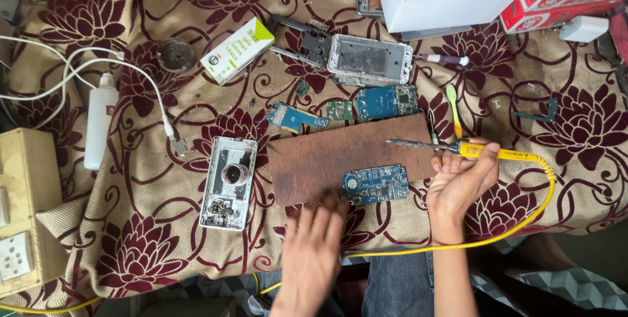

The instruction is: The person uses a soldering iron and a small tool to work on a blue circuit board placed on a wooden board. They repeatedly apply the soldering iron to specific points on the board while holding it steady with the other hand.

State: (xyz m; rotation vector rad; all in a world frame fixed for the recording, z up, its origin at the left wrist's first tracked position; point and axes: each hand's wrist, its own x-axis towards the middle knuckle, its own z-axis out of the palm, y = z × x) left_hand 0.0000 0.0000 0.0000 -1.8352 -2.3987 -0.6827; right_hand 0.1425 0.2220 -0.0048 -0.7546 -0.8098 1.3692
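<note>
My right hand (462,179) grips a yellow-handled soldering iron (458,148), its metal tip lying over the right end of a brown wooden board (320,157). A blue circuit board (376,183) rests on the board's lower edge. My left hand (313,245) lies flat with fingers spread just below the board, its fingertips close to the blue circuit board and holding nothing. The iron's yellow cord (523,222) loops back toward my lap.
On the flowered cloth lie opened phone frames (227,183) (369,60), more small circuit boards (386,102), a white bottle (100,121), a white charger cable (140,78), a green-white box (237,50), a round tin (176,54), tweezers and a green tool (453,109). A switchboard box (23,209) stands left; boxes stand top right.
</note>
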